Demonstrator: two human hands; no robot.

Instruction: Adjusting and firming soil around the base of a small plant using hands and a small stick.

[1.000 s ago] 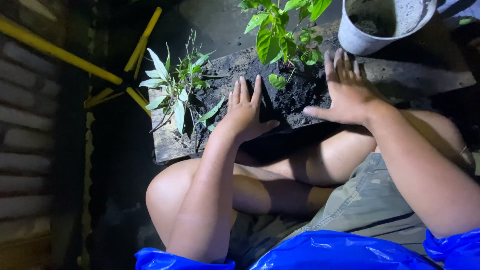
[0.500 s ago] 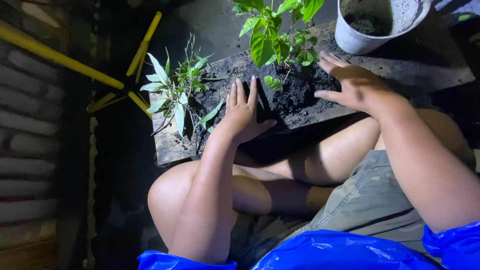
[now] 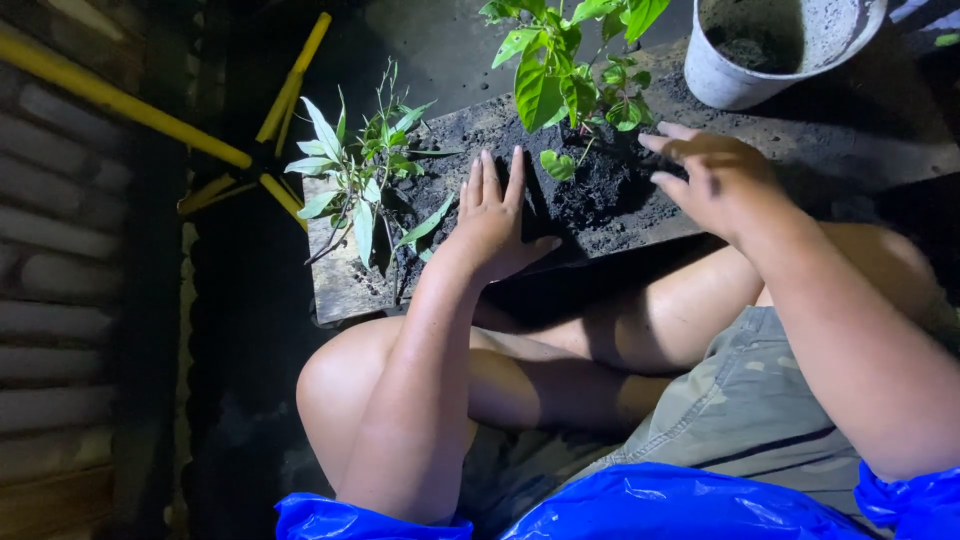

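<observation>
Dark soil (image 3: 590, 195) is heaped on a wooden board (image 3: 345, 290), below a broad-leaved plant (image 3: 560, 75). The left hand (image 3: 495, 215) is pressed flat against the heap; the right hand (image 3: 715, 180) is spread open beside it, nothing gripped. Soil could be pushed off the board's edge.

Crumbly matt soil (image 3: 590, 190) on a rough weathered wooden board (image 3: 345, 285); glossy blue plastic (image 3: 660, 505).

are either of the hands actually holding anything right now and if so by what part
Nothing is held. The left hand lies flat, fingers spread, against the mound of dark soil on the wooden board; the right hand is open at its other side.
</observation>
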